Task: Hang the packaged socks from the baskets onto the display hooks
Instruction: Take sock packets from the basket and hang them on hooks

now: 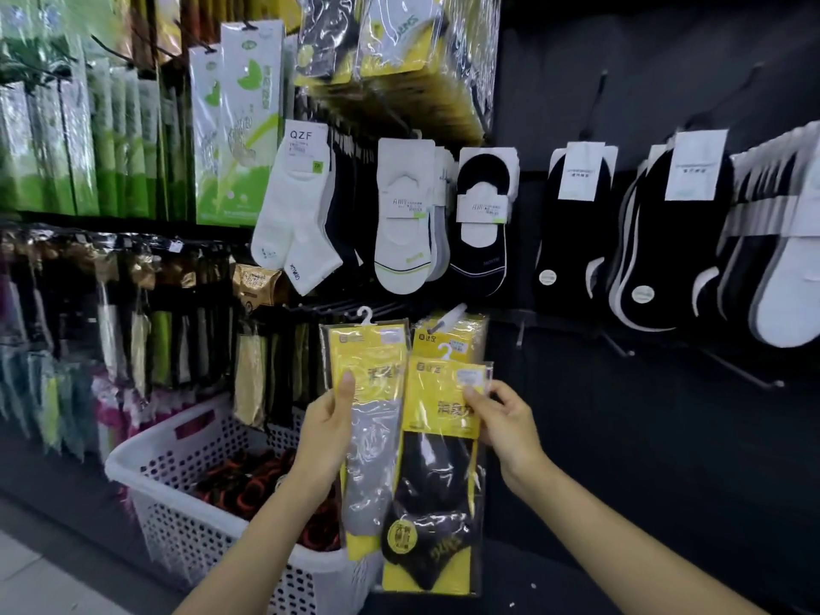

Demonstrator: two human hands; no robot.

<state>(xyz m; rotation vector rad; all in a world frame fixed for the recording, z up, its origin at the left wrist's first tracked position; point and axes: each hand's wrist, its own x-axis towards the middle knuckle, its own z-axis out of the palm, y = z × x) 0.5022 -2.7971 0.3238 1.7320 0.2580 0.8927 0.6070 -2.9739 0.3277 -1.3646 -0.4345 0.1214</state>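
My left hand (326,432) grips a yellow pack of grey socks (368,419) with a white plastic hanger on top. My right hand (506,426) pinches a second yellow pack holding black socks (437,477), which overlaps the first on its right. Both packs are held upright in front of the dark display wall. Just behind them a stack of the same yellow packs (457,332) hangs on a display hook (448,317). Below my left arm stands a white perforated basket (177,494) with red and black packaged socks inside.
White and black low-cut socks (404,219) hang in rows above. Bare hooks (745,375) stick out of the black panel at the right. Green boxed packs (235,126) and dark packaged socks fill the racks at the left. The pale floor shows at the bottom left.
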